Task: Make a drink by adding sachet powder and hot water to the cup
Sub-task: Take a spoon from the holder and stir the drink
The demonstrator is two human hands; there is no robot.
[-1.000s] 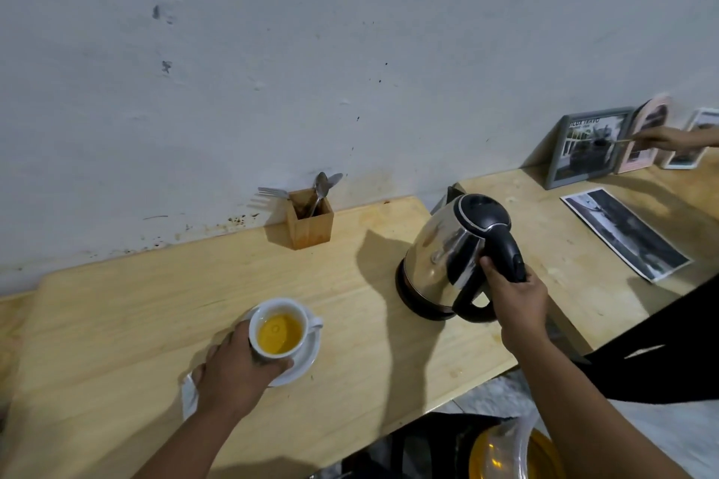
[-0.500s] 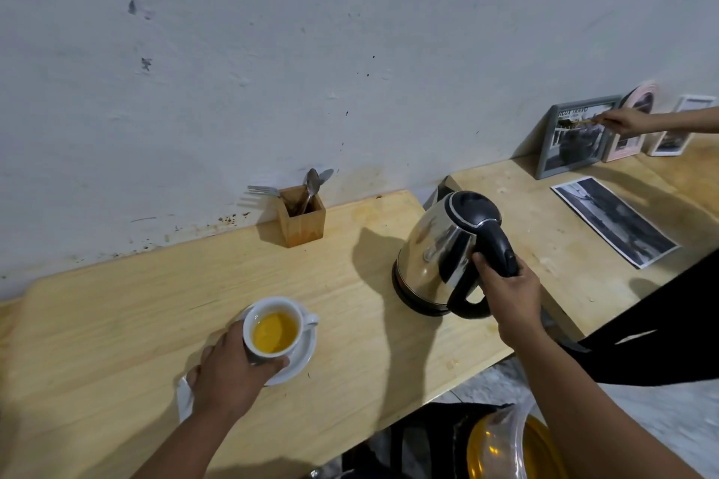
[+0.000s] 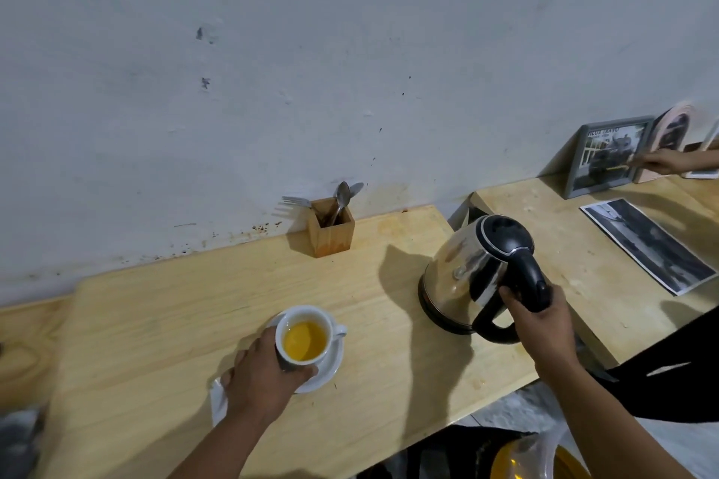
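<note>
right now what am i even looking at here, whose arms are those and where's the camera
The camera is worn on a person's head and looks forward and down, so the two arms reaching in from the bottom are that person's own. No machine is involved.

The left hand has its grip around a white cup of yellow drink, which stands on a saucer on the wooden table. The right hand grips the black handle of a steel kettle, which sits on the table.

Against the wall stands a wooden holder with spoons and a fork. On the next table to the right are framed pictures and a printed photo; another person's hand reaches toward the frames.
</note>
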